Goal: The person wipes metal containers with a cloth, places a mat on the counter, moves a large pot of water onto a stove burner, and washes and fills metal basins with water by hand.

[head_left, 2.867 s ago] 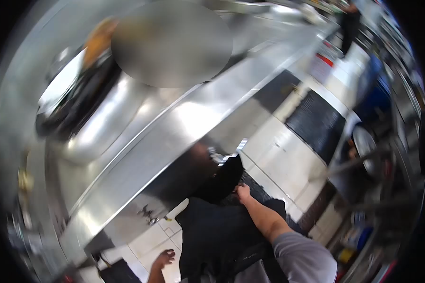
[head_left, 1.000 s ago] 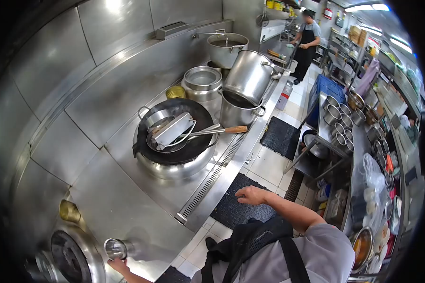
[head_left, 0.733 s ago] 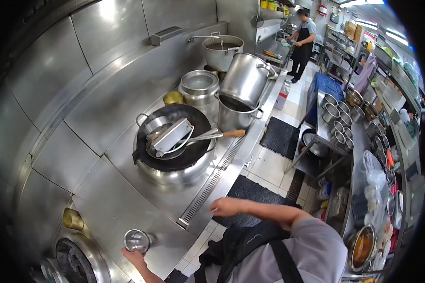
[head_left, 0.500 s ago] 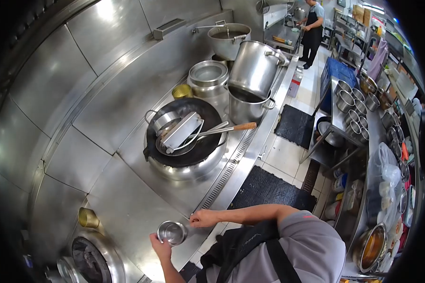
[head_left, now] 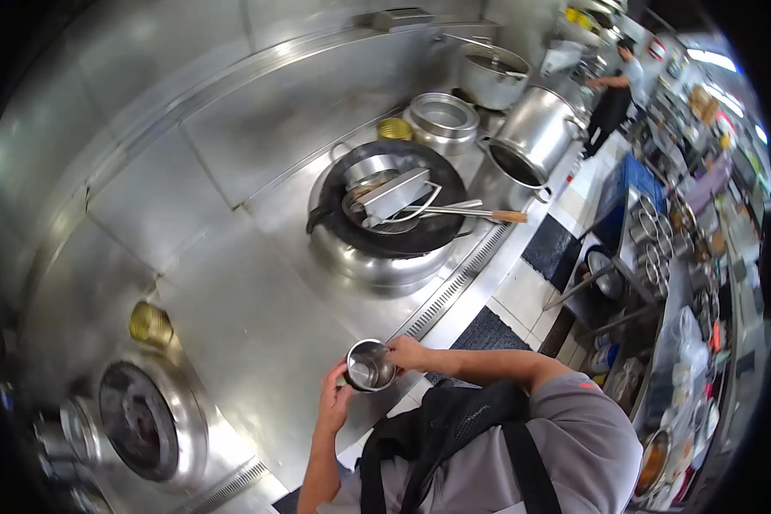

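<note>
While the left hand (head_left: 335,391) curls round the metal cup (head_left: 370,367), seemingly steadying it over the table (head_left: 253,321), the right hand (head_left: 409,353), half closed, meets its rim; I can't tell if it grips.

The left fingers (head_left: 337,373) hold a shiny metal cup (head_left: 370,367), mouth toward the camera.

Counter (head_left: 257,317) gives free passage until the wok (head_left: 445,183)
</note>
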`<act>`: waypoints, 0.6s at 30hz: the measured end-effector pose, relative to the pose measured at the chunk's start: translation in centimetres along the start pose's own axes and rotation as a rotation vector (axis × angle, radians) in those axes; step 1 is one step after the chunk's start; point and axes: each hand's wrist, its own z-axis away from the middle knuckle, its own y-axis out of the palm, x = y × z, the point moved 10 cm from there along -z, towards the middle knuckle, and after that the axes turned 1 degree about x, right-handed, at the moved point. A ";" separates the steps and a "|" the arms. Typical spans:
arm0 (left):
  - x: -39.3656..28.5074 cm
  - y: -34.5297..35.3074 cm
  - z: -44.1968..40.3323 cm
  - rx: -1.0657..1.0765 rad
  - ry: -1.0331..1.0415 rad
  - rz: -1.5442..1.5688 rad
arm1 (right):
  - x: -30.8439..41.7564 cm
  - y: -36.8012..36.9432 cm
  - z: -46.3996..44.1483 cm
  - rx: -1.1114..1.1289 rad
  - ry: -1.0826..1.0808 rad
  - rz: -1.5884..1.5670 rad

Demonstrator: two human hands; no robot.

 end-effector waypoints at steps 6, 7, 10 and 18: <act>-1.3 -2.2 -0.5 -0.107 0.273 -0.176 | 0.1 3.5 -0.5 0.158 0.115 -0.494; -0.8 -2.3 -0.2 -0.113 0.265 -0.172 | 0.2 4.0 -0.4 0.140 0.093 -0.528; -0.2 -3.9 0.9 -0.211 0.208 -0.198 | 2.2 4.6 -0.4 0.022 0.088 -0.528; 0.6 -6.4 1.3 -0.268 0.149 -0.105 | 5.2 5.9 -2.3 0.087 0.109 -0.369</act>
